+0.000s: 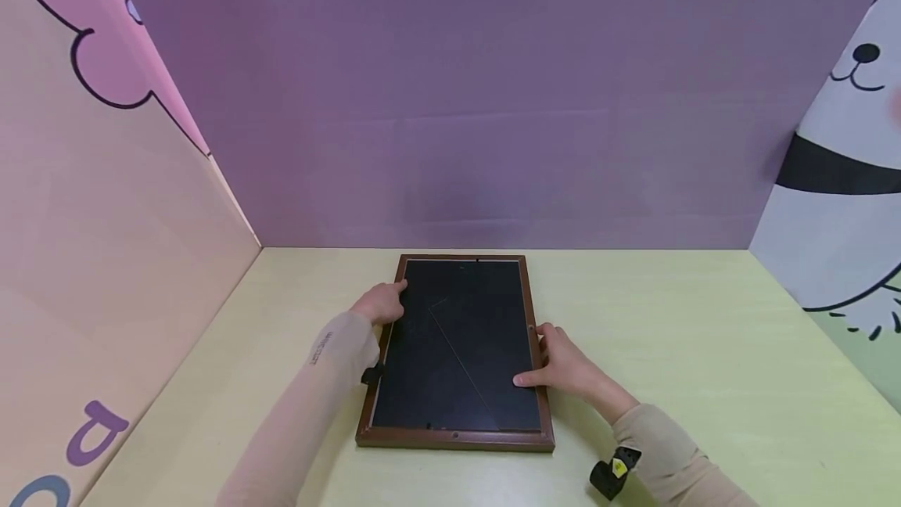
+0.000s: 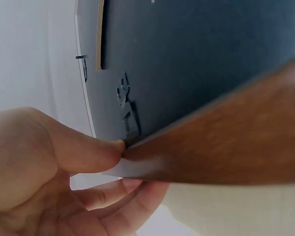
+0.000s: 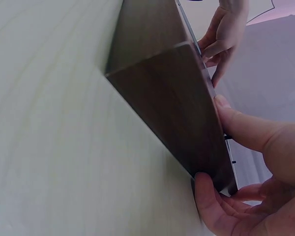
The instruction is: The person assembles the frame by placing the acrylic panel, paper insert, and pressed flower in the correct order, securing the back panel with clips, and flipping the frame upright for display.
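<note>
A brown wooden picture frame [image 1: 456, 436] lies on the table, its black backboard [image 1: 457, 350] facing up. Along the frame's far left side, my left hand [image 1: 381, 303] grips the edge. The left wrist view shows its thumb [image 2: 96, 152] on top beside a small metal hanger [image 2: 130, 115], with the other fingers below the wooden rim. My right hand [image 1: 568, 364] holds the right side, thumb reaching over onto the backboard. Seen from the right wrist, its fingers [image 3: 206, 196] curl against the outer side of the frame.
The pale wood-grain table [image 1: 690, 335] extends to both sides of the frame. A purple wall panel [image 1: 493, 100] rises behind it. Printed cartoon panels stand at left [image 1: 141, 217] and right [image 1: 845, 178]. A black wrist device [image 1: 615, 473] sits at the right sleeve.
</note>
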Available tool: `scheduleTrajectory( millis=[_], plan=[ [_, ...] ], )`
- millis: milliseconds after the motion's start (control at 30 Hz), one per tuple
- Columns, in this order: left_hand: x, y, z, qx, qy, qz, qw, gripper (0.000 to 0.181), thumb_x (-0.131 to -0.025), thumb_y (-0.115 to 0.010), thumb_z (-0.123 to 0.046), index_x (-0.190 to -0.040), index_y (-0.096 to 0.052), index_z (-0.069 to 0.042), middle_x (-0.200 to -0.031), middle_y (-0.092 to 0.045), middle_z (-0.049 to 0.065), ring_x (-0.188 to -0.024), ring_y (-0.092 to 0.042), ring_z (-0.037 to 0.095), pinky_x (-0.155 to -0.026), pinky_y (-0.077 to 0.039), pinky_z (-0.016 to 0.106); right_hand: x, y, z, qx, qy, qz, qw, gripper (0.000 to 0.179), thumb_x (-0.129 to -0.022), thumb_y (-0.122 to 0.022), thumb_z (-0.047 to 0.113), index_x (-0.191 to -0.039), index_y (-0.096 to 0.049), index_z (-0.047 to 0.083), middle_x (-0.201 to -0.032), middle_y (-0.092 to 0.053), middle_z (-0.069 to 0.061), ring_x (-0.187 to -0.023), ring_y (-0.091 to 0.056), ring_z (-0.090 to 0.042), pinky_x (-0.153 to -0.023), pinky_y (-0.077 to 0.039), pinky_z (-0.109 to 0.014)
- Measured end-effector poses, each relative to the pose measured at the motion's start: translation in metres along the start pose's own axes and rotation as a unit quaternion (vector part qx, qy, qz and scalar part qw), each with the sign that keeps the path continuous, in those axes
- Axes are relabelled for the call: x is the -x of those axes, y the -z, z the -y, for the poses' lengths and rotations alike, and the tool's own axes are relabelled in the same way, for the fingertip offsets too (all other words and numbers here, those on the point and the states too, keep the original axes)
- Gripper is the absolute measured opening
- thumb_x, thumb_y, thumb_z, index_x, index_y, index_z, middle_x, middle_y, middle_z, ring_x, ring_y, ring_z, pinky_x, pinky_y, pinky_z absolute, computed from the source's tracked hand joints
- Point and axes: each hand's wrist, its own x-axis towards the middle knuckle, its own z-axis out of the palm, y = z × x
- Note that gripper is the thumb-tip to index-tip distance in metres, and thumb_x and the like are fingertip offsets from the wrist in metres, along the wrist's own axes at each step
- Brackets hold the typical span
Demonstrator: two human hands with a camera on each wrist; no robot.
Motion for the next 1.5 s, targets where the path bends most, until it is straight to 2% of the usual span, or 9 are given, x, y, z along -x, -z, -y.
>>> scheduleTrajectory(
  millis=[100,200,300,400,600,800,933,1100,1500],
  plan=[
    [-0.001,0.002,-0.005,-0.019,0.015,0.004,0.9997,0.058,-0.085,-0.040,0.002,-0.142,-0.028,-0.005,-0.144,-0.032,0.019,-0.099,-0.049,0.029,-0.048,-0.036,0.025,-0.001,0.001,0.001,-0.002,0.002,-0.001,1.0000,0.086,-0.064,-0.083,0.027,-0.126,-0.035,-0.009,-0.104,-0.047,-0.016,-0.090,-0.051,-0.023,-0.077,-0.047,-0.037],
    [-0.003,0.003,-0.014,-0.086,0.024,-0.006,0.9960,0.054,-0.087,-0.043,-0.004,-0.140,-0.033,-0.005,-0.141,-0.036,0.019,-0.114,-0.045,0.032,-0.069,-0.048,0.032,-0.002,0.002,0.000,-0.001,-0.005,-0.006,1.0000,0.084,-0.064,-0.083,0.026,-0.125,-0.036,-0.008,-0.105,-0.047,-0.016,-0.092,-0.051,-0.024,-0.079,-0.047,-0.038],
    [-0.006,0.003,-0.026,-0.161,0.028,-0.026,0.9861,0.041,-0.087,-0.047,-0.011,-0.128,-0.051,-0.004,-0.132,-0.042,0.020,-0.113,-0.042,0.033,-0.091,-0.041,0.043,-0.001,0.002,-0.001,-0.004,-0.010,-0.008,0.9999,0.083,-0.064,-0.083,0.025,-0.124,-0.036,-0.008,-0.105,-0.047,-0.017,-0.091,-0.051,-0.024,-0.079,-0.047,-0.039],
    [-0.010,0.000,-0.037,-0.197,0.023,-0.036,0.9794,0.032,-0.088,-0.048,-0.016,-0.114,-0.060,-0.004,-0.128,-0.041,0.019,-0.110,-0.038,0.032,-0.095,-0.035,0.046,0.001,0.000,-0.002,-0.010,-0.011,-0.005,0.9999,0.083,-0.064,-0.083,0.025,-0.124,-0.036,-0.009,-0.105,-0.047,-0.017,-0.090,-0.051,-0.024,-0.079,-0.047,-0.039],
    [-0.023,-0.008,-0.055,-0.120,-0.053,-0.033,0.9908,0.046,-0.087,-0.055,-0.017,-0.130,-0.047,0.000,-0.136,-0.037,0.020,-0.117,-0.044,0.033,-0.095,-0.041,0.044,0.003,-0.003,-0.001,-0.012,-0.013,-0.010,0.9998,0.083,-0.063,-0.083,0.026,-0.124,-0.037,-0.008,-0.104,-0.048,-0.015,-0.089,-0.051,-0.022,-0.077,-0.047,-0.038],
    [-0.041,-0.023,-0.067,-0.075,-0.106,-0.038,0.9908,0.052,-0.088,-0.056,-0.016,-0.137,-0.039,-0.006,-0.142,-0.034,0.016,-0.126,-0.039,0.032,-0.099,-0.037,0.044,0.003,-0.005,0.000,-0.007,-0.018,-0.013,0.9997,0.084,-0.063,-0.083,0.026,-0.125,-0.037,-0.007,-0.105,-0.047,-0.015,-0.091,-0.051,-0.022,-0.078,-0.047,-0.038],
    [-0.050,-0.029,-0.076,-0.089,-0.096,-0.043,0.9904,0.054,-0.091,-0.052,-0.019,-0.141,-0.034,-0.014,-0.144,-0.030,0.016,-0.130,-0.032,0.033,-0.097,-0.038,0.047,0.003,-0.005,0.000,-0.005,-0.018,-0.012,0.9997,0.085,-0.063,-0.083,0.025,-0.126,-0.036,-0.008,-0.106,-0.047,-0.015,-0.091,-0.051,-0.022,-0.079,-0.047,-0.038],
    [-0.058,-0.034,-0.084,-0.110,-0.051,-0.049,0.9914,0.052,-0.095,-0.040,-0.021,-0.144,-0.026,-0.022,-0.145,-0.021,0.017,-0.129,-0.027,0.034,-0.100,-0.034,0.046,0.001,-0.007,0.002,-0.014,-0.012,-0.012,0.9998,0.085,-0.063,-0.083,0.025,-0.125,-0.037,-0.008,-0.105,-0.047,-0.015,-0.090,-0.051,-0.022,-0.078,-0.046,-0.037],
    [-0.062,-0.033,-0.090,-0.112,-0.009,-0.049,0.9925,0.052,-0.094,-0.039,-0.019,-0.144,-0.026,-0.024,-0.148,-0.015,0.014,-0.133,-0.021,0.032,-0.104,-0.027,0.046,0.002,-0.008,0.006,-0.015,-0.009,-0.009,0.9998,0.083,-0.063,-0.083,0.026,-0.125,-0.037,-0.007,-0.105,-0.047,-0.014,-0.089,-0.050,-0.021,-0.077,-0.046,-0.036]
  ],
)
